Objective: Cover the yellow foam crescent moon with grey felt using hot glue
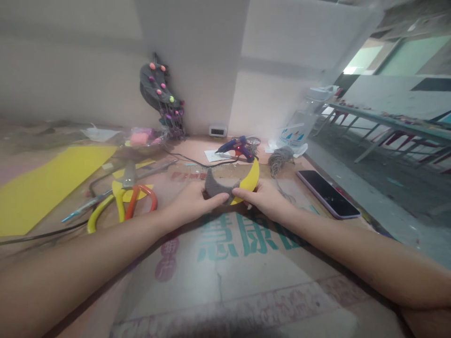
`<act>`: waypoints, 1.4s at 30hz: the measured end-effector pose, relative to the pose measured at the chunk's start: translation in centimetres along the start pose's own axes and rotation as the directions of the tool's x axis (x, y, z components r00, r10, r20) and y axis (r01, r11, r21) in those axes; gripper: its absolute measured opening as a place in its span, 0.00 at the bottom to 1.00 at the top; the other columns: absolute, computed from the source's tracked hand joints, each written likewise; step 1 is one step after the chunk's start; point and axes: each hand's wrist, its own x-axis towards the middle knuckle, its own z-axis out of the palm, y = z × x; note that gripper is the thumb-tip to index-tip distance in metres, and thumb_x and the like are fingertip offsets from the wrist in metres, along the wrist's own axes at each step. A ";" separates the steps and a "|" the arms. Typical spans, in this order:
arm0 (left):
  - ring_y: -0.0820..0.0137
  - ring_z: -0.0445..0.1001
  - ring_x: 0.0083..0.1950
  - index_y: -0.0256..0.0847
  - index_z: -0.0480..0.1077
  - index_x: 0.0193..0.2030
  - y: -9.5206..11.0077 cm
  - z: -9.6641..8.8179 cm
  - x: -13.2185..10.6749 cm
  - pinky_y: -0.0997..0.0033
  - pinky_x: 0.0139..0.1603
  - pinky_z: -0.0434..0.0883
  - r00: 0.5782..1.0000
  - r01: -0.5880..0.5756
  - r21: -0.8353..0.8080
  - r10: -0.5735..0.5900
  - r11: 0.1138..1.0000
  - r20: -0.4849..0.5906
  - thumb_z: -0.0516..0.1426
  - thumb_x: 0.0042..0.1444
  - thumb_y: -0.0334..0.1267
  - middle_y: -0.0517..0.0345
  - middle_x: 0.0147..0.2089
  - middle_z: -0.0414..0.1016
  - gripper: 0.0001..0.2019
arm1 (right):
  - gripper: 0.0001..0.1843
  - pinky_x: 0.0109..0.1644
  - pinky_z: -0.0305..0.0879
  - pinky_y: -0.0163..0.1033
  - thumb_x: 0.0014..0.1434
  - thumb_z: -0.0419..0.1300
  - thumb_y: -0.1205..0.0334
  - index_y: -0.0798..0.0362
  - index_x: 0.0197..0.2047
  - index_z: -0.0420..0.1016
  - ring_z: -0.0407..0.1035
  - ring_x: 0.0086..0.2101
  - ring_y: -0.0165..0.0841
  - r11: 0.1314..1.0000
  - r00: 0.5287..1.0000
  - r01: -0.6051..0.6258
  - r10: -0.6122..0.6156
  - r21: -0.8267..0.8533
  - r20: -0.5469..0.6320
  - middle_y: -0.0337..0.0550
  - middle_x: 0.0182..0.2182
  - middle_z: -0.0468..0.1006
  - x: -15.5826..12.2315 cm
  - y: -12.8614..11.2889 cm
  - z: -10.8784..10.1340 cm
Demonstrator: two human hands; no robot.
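Note:
Between my two hands is a crescent moon cutout [251,177], its left part wrapped in grey yarn [215,184] and its right part bare yellow. My left hand [197,199] grips the wrapped part, thumb lying across the front. On the yellow part, close to where the yarn stops, my right hand [265,199] is closed with its thumb pressed on the front. The fingers behind the crescent are mostly hidden. Beyond my right hand lies a loose ball of grey yarn [280,159], with a strand trailing toward me.
Left are pliers [131,197] with red and yellow handles and a yellow sheet [52,188]. Behind the crescent are a blue glue gun [237,148] and a small digital clock [217,131]. A phone [327,193] lies right. A grey crescent with pompoms [155,87] hangs at the wall.

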 end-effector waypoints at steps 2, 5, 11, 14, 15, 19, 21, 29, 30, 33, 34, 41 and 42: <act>0.70 0.72 0.29 0.38 0.72 0.31 0.0 0.0 0.0 0.75 0.29 0.68 1.000 -0.001 -0.002 0.001 1.000 -0.009 0.56 0.56 0.48 0.61 0.28 0.76 0.14 | 0.22 0.21 0.53 0.31 0.48 0.64 0.43 0.55 0.23 0.69 0.56 0.18 0.24 1.000 1.000 0.027 -0.027 0.004 -0.003 0.33 0.15 0.64 0.0 0.2 0.0; 0.68 0.74 0.32 0.38 0.74 0.35 -0.2 0.1 0.1 0.74 0.31 0.69 1.000 -0.002 -0.025 0.001 1.000 -0.031 0.56 0.56 0.49 0.59 0.33 0.78 0.15 | 0.29 0.19 0.50 0.31 0.49 0.60 0.34 0.55 0.23 0.68 0.55 0.17 0.23 0.994 0.995 0.094 -0.095 0.060 0.012 0.34 0.16 0.65 0.0 0.7 -0.1; 0.64 0.76 0.37 0.37 0.76 0.43 -0.4 -0.1 0.4 0.71 0.34 0.72 0.996 0.042 -0.038 -0.044 0.998 -0.076 0.56 0.56 0.52 0.55 0.39 0.81 0.20 | 0.33 0.18 0.51 0.30 0.52 0.54 0.29 0.55 0.29 0.69 0.59 0.18 0.24 0.969 0.991 0.129 -0.131 0.212 -0.004 0.39 0.20 0.71 0.2 1.6 -0.3; 0.61 0.77 0.42 0.37 0.76 0.45 -0.4 -0.4 0.6 0.68 0.40 0.73 0.991 0.014 -0.042 -0.020 0.999 -0.136 0.55 0.56 0.53 0.54 0.44 0.81 0.21 | 0.32 0.18 0.51 0.29 0.54 0.53 0.31 0.56 0.29 0.70 0.59 0.18 0.24 0.969 0.989 0.136 -0.144 0.208 0.028 0.40 0.21 0.72 0.4 1.5 -0.3; 0.61 0.76 0.44 0.38 0.76 0.46 -0.3 -0.4 0.6 0.68 0.42 0.73 0.988 0.004 -0.045 -0.011 0.999 -0.156 0.55 0.57 0.52 0.54 0.45 0.81 0.21 | 0.32 0.19 0.51 0.29 0.55 0.53 0.31 0.56 0.29 0.71 0.59 0.19 0.24 0.971 0.988 0.139 -0.150 0.195 0.039 0.40 0.21 0.72 0.4 1.4 -0.3; 0.60 0.77 0.44 0.37 0.76 0.45 -0.2 -0.7 0.7 0.67 0.43 0.72 0.973 0.049 -0.031 -0.055 0.998 -0.223 0.53 0.58 0.51 0.52 0.44 0.81 0.20 | 0.27 0.21 0.53 0.29 0.56 0.57 0.37 0.57 0.33 0.74 0.59 0.19 0.23 0.984 0.989 0.125 -0.133 0.127 0.062 0.38 0.21 0.72 0.4 1.3 -0.2; 0.59 0.77 0.43 0.36 0.75 0.44 -0.3 -0.7 0.7 0.66 0.41 0.73 0.970 0.080 -0.029 -0.085 0.996 -0.227 0.53 0.58 0.53 0.51 0.43 0.81 0.21 | 0.22 0.21 0.53 0.29 0.57 0.58 0.43 0.56 0.33 0.74 0.58 0.19 0.23 0.991 0.991 0.108 -0.114 0.084 0.069 0.37 0.22 0.73 0.4 1.4 -0.1; 0.60 0.75 0.50 0.37 0.75 0.47 0.0 -0.6 0.6 0.65 0.51 0.71 0.973 0.010 -0.058 -0.023 0.998 -0.230 0.54 0.58 0.51 0.52 0.49 0.80 0.20 | 0.11 0.22 0.57 0.29 0.56 0.61 0.54 0.55 0.32 0.71 0.61 0.19 0.23 0.997 0.998 0.050 -0.052 0.053 0.043 0.36 0.22 0.74 0.5 1.8 0.0; 0.60 0.76 0.48 0.38 0.75 0.47 0.1 -0.6 0.6 0.65 0.50 0.71 0.973 0.015 -0.052 -0.027 0.999 -0.228 0.54 0.58 0.51 0.52 0.48 0.80 0.20 | 0.12 0.23 0.57 0.29 0.55 0.61 0.54 0.55 0.31 0.70 0.62 0.19 0.23 0.997 0.998 0.054 -0.056 0.050 0.037 0.36 0.22 0.74 0.4 1.7 0.0; 0.62 0.77 0.42 0.38 0.76 0.46 0.2 -0.6 0.5 0.67 0.44 0.73 0.978 0.021 -0.036 -0.028 0.999 -0.207 0.54 0.58 0.51 0.54 0.43 0.81 0.20 | 0.13 0.22 0.56 0.29 0.57 0.60 0.52 0.54 0.30 0.68 0.63 0.20 0.24 0.995 0.995 0.098 -0.098 0.027 0.028 0.35 0.21 0.72 0.3 1.4 0.0; 0.62 0.77 0.40 0.38 0.76 0.46 0.2 -0.6 0.5 0.67 0.42 0.73 0.981 0.019 -0.033 -0.025 0.999 -0.193 0.54 0.58 0.50 0.54 0.41 0.81 0.20 | 0.14 0.22 0.56 0.30 0.58 0.58 0.52 0.54 0.29 0.68 0.62 0.20 0.24 0.993 0.993 0.114 -0.114 0.012 0.032 0.35 0.21 0.72 0.3 1.2 0.0; 0.61 0.77 0.42 0.39 0.75 0.45 -0.3 -0.2 0.2 0.67 0.41 0.73 0.993 -0.011 0.010 0.012 1.000 -0.114 0.55 0.57 0.51 0.54 0.41 0.81 0.19 | 0.16 0.23 0.57 0.31 0.55 0.61 0.49 0.56 0.33 0.71 0.61 0.21 0.24 0.993 0.992 0.113 -0.114 0.013 0.050 0.36 0.24 0.73 0.4 1.3 -0.3; 0.61 0.77 0.41 0.39 0.75 0.45 -0.4 -0.2 0.2 0.67 0.40 0.73 0.994 -0.020 0.011 0.021 1.000 -0.106 0.55 0.56 0.51 0.54 0.40 0.81 0.19 | 0.17 0.24 0.57 0.31 0.53 0.63 0.49 0.56 0.32 0.71 0.61 0.21 0.24 0.995 0.994 0.097 -0.098 0.023 0.052 0.36 0.24 0.72 0.5 1.4 -0.3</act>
